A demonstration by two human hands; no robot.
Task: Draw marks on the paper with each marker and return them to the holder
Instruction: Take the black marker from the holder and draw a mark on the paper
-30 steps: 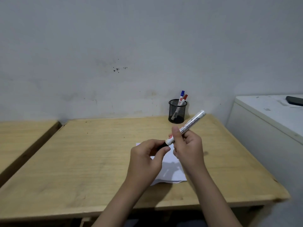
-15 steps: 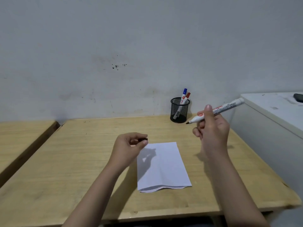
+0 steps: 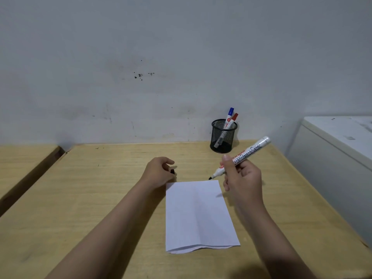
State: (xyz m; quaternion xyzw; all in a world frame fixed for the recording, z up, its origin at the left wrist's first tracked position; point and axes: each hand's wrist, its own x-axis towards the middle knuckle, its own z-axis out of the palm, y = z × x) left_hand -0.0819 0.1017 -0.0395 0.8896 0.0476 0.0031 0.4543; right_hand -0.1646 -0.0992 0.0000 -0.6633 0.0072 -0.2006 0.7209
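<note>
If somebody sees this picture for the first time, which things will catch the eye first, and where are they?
The eye goes first to the uncapped marker, gripped in the right hand with its black tip just above the far edge of the white paper at the middle of the wooden table. Next comes the black mesh holder by the wall, with a blue-capped and a red-capped marker inside. The left hand holds a small black cap near the paper's far left corner.

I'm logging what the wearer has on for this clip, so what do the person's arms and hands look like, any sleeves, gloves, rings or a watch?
Both forearms are bare from the bottom of the picture up to the wrists; no sleeve shows. The left hand and right hand wear no gloves. No ring, watch, bracelet or marking can be seen on either, though the far sides of the wrists and some fingers are hidden.
</note>
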